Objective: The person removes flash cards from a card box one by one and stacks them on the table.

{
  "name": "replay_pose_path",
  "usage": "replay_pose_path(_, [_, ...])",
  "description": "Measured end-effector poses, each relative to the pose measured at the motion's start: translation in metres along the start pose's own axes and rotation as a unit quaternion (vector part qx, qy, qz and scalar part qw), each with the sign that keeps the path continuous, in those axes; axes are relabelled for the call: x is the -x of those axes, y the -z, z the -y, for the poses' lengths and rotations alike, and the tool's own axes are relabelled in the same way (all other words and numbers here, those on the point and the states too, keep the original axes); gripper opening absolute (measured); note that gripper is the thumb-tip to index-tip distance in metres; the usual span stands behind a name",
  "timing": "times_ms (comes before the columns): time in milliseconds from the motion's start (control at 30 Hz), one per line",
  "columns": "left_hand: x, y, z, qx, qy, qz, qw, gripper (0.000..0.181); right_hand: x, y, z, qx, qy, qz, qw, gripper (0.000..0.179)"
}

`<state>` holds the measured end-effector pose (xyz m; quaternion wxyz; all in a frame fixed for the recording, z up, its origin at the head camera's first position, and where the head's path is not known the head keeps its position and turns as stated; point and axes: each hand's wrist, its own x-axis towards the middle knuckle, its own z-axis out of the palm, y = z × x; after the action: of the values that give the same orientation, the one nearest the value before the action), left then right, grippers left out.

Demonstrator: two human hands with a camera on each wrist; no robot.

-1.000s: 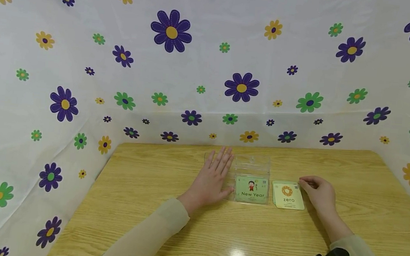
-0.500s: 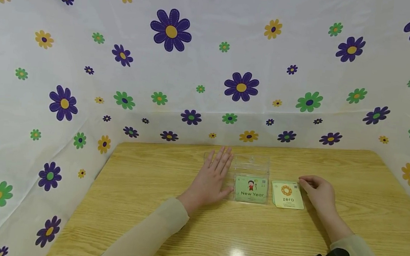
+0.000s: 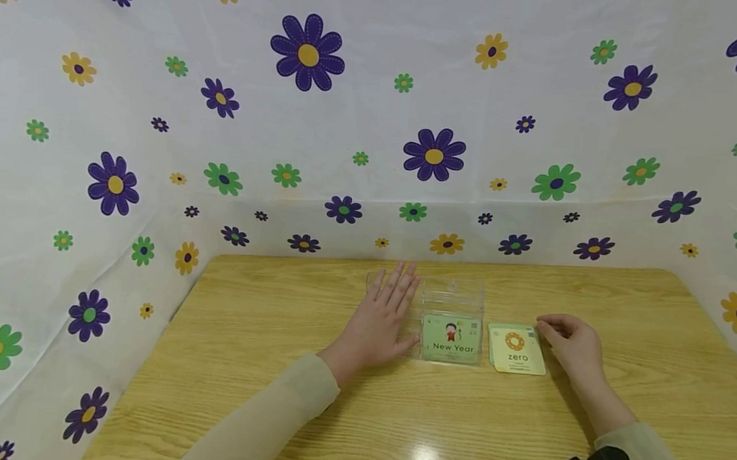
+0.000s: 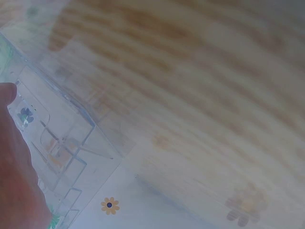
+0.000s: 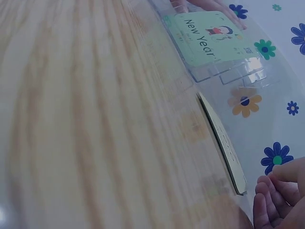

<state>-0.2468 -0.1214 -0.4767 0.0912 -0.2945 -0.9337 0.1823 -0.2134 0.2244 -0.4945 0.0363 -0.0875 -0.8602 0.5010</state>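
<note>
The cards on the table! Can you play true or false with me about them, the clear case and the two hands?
1. The New Year card is in the clear case. True.
2. The right hand is near the zero card. True.
3. The zero card is inside the clear case too. False: it lies outside, beside the clear case.
4. The left hand has its fingers straight. True.
5. The right hand covers the New Year card. False: it is by a corner of the zero card.
6. The zero card's picture is purple. False: it is orange.
</note>
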Motion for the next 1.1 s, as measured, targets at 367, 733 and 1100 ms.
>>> replay_pose_path(367, [0.0, -0.003, 0.001, -0.003, -0.001, -0.006, 1.0, 0.1, 0.001, -0.003, 0.008, -0.006, 0.002, 0.018, 0.9998, 0.033])
replay_pose_path(733, [0.0, -0.001, 0.0, -0.008, -0.002, 0.0, 1.0, 0.1, 0.002, -0.006, 0.012, -0.009, 0.024, 0.033, 0.9991, 0.032])
replay_pose_path(1100, [0.0, -0.003, 0.0, -0.009, 0.001, -0.002, 1.0, 0.099, 0.003, -0.009, 0.02, -0.01, 0.041, 0.044, 0.9981, 0.031])
